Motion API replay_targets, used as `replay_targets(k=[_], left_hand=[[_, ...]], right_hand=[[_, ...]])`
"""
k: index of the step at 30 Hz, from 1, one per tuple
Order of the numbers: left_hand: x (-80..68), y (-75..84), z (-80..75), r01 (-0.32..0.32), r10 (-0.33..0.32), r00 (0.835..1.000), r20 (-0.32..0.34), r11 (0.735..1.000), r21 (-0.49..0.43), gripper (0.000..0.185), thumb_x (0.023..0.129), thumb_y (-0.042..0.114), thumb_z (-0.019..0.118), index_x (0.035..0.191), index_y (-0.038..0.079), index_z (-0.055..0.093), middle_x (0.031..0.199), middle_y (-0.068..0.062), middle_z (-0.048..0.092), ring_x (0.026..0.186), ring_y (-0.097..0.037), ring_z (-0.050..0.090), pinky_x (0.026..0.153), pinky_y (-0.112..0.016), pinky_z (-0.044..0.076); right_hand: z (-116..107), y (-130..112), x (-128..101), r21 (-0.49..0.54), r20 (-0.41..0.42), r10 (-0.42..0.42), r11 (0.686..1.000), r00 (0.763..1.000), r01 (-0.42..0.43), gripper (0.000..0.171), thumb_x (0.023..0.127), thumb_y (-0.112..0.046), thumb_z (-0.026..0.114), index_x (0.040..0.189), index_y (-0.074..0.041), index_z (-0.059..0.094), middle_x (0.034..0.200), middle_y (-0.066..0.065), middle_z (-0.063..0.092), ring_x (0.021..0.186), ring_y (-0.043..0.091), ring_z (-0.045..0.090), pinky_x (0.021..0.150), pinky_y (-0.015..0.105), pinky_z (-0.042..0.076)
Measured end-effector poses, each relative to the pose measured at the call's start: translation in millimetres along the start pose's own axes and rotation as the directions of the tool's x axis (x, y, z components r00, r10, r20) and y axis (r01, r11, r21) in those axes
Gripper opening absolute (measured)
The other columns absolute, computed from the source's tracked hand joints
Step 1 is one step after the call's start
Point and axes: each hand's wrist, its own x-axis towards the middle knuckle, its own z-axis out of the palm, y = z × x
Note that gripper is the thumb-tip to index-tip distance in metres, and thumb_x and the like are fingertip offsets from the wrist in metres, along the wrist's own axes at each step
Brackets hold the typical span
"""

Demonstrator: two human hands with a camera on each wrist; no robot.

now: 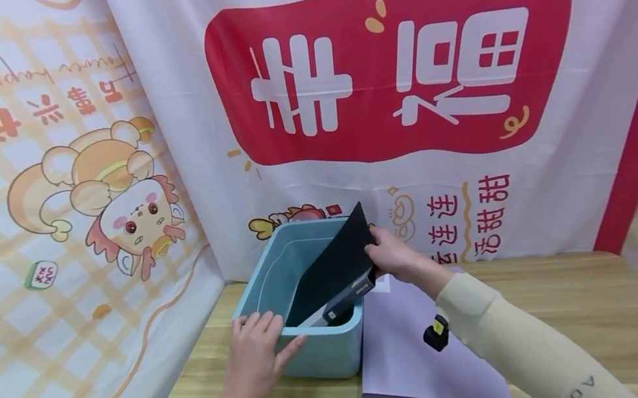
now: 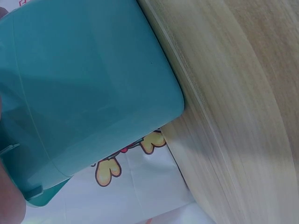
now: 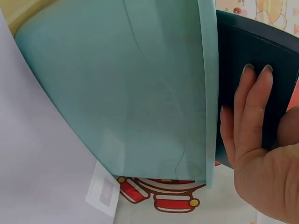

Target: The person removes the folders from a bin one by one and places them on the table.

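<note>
A light-blue plastic bin point(image 1: 328, 355) stands on the table. My left hand point(image 1: 259, 350) grips its near left corner, fingers over the rim and thumb along the front. My right hand point(image 1: 393, 253) holds a black file binder point(image 1: 332, 266) by its right side, tilted down into the bin, its upper corner above the rim. The binder's dark spine point(image 1: 350, 295) with a pale label faces me; its lower end is hidden inside. In the right wrist view, the fingers point(image 3: 254, 100) lie along the binder's dark cover point(image 3: 233, 60), beside the bin wall point(image 3: 117, 93).
A flat lilac folder point(image 1: 425, 351) with a small white label point(image 3: 100, 191) lies right beside the bin. The wooden table point(image 1: 579, 307) runs on to the right. Printed cloth point(image 1: 181, 129) hangs behind and along the left side.
</note>
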Motion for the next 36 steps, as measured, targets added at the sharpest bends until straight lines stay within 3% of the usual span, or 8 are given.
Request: replay_targets(k=[14, 21, 36], left_hand=[[0.9, 1.7, -3.8, 0.004, -0.004, 1.0, 0.016, 1.0, -0.001, 0.042, 0.093, 0.064, 0.063, 0.082, 0.025, 0.055, 0.077, 0.013, 0.049, 0.074, -0.01, 0.043, 0.085, -0.048, 0.043], [-0.9, 1.2, -4.3, 0.002, -0.002, 1.0, 0.011, 1.0, -0.003, 0.043, 0.093, 0.064, 0.064, 0.08, 0.025, 0.051, 0.076, 0.014, 0.045, 0.072, -0.01, 0.041, 0.083, -0.047, 0.043], [-0.9, 2.2, -6.5, -0.012, 0.011, 1.0, 0.003, 1.0, 0.01, 0.044, 0.092, 0.064, 0.064, 0.079, 0.024, 0.049, 0.075, 0.013, 0.044, 0.072, -0.011, 0.041, 0.082, -0.047, 0.044]], right_hand=[[1.7, -5.7, -5.4, 0.011, -0.054, 0.02, 1.0, 0.998, -0.019, 0.036, 0.106, -0.003, 0.037, 0.141, 0.003, 0.044, 0.127, 0.028, 0.057, 0.086, 0.027, 0.071, 0.069, 0.038, 0.06], [-1.5, -8.5, -9.8, 0.041, -0.042, 0.012, 0.999, 0.999, -0.01, 0.044, 0.107, -0.004, 0.037, 0.151, 0.0, 0.036, 0.133, 0.029, 0.055, 0.088, 0.027, 0.072, 0.073, 0.039, 0.06], [-0.7, -14.0, -21.3, 0.066, -0.095, -0.009, 0.998, 0.995, 0.016, 0.043, 0.108, -0.006, 0.037, 0.151, -0.001, 0.036, 0.134, 0.031, 0.055, 0.093, 0.03, 0.073, 0.075, 0.041, 0.061]])
